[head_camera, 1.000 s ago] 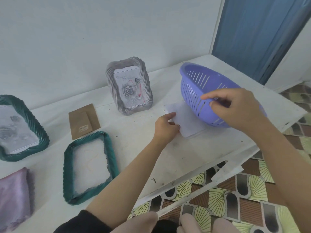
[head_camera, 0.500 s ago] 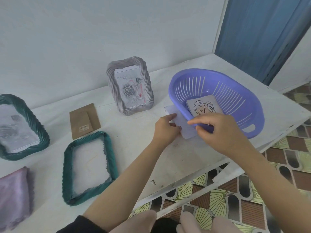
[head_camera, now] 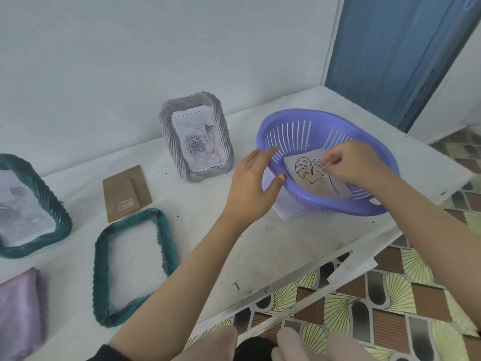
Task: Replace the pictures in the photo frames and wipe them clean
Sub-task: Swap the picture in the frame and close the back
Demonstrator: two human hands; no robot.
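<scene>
Since half a second ago, lifted the left hand (head_camera: 253,183) off the white sheet (head_camera: 285,211) and brought it up to the near-left rim of the purple slotted basket (head_camera: 338,204). Moved the right hand (head_camera: 356,165) off that rim and down inside, onto the leaf picture (head_camera: 309,178). Set the basket more level than a second ago, with one edge on the white sheet.

Holding the left hand open, fingers straight and spread, index tip over the rim, thumb by the outer wall. Cannot tell whether actually touching the plastic. Gripping nothing with it.

Holding the right hand curled, fingertips (head_camera: 329,162) pinching at the upper right part of the leaf picture, over the drawn leaf.

Found the leaf picture inside the basket, face up and tilted against the inner wall. Directly under the right fingers, and just right of the left thumb with the basket wall between.

Elsewhere on the white table (head_camera: 234,243):
- Standing against the wall, left of the basket: grey frame (head_camera: 221,142) with a rose picture (head_camera: 196,144) in it.
- Lying flat further left: brown cardboard backing (head_camera: 126,192).
- Lying flat near the front edge, below the backing: empty green frame (head_camera: 166,233).
- At the far left edge: second green frame (head_camera: 59,217), with a picture in it.
- In the bottom-left corner: lilac cloth (head_camera: 18,313).
</scene>
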